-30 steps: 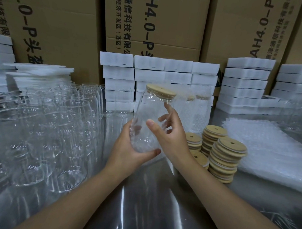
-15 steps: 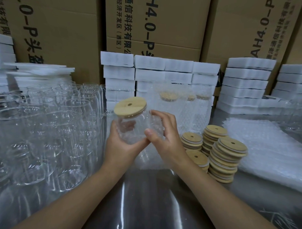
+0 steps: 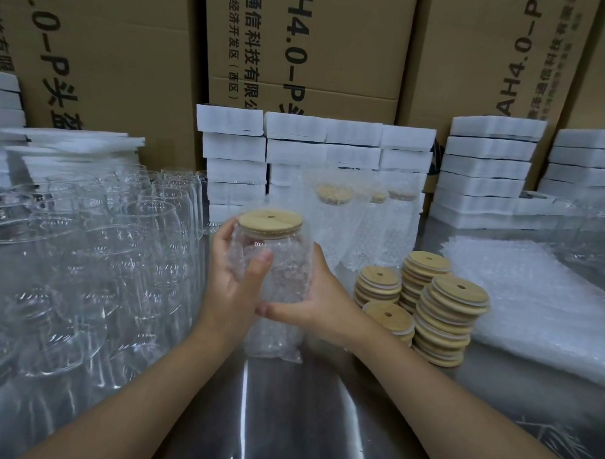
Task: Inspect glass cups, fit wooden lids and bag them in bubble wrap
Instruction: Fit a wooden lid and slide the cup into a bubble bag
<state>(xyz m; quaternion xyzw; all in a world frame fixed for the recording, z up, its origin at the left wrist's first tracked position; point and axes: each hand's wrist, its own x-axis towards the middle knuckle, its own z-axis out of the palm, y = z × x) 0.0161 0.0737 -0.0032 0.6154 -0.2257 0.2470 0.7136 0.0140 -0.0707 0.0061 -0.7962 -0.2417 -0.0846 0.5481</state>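
Note:
A glass cup (image 3: 279,263) with a round wooden lid (image 3: 270,221) stands upright between my hands, above the steel table. It sits inside a bubble wrap bag (image 3: 273,334) whose loose end hangs down below it. My left hand (image 3: 234,278) grips the cup's left side, thumb across the front. My right hand (image 3: 319,305) cups it from the right and underneath. Stacks of wooden lids (image 3: 442,309) stand to the right.
Many bare glass cups (image 3: 87,266) crowd the left of the table. Several wrapped, lidded cups (image 3: 359,224) stand behind. A pile of bubble wrap bags (image 3: 538,306) lies at right. White foam blocks (image 3: 317,144) and cardboard boxes (image 3: 300,50) line the back.
The cup was tilted and raised a second ago; it has come down, turned upright and now sits in the bubble wrap bag. My right hand moved under it.

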